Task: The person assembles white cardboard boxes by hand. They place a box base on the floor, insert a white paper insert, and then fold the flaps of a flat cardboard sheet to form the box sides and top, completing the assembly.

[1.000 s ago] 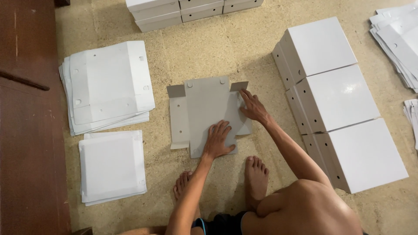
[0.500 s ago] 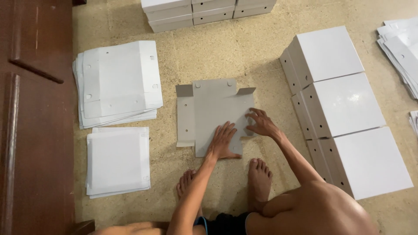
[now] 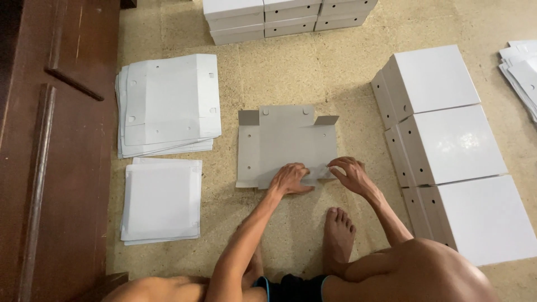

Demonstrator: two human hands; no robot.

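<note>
Flat grey cardboard box blank lying on the speckled floor, in the middle of the scene, small flaps raised at its far corners. Left hand pressed palm-down on the blank's near edge, fingers spread and flat, gripping nothing. Right hand just to the right, at the near right corner, fingers curled and pinching lightly at the edge of the blank; whether a flap sits between the fingertips cannot be told. Bare foot planted near, just short of the blank.

To the left, a stack of white flat sheets with notched corners, and nearer, a second smaller stack of white sheets. Further left, a dark wooden door. To the right, three folded white boxes in a row from far to near, touching one another. At the far edge, more stacked white boxes. At the far right, loose white sheets.
</note>
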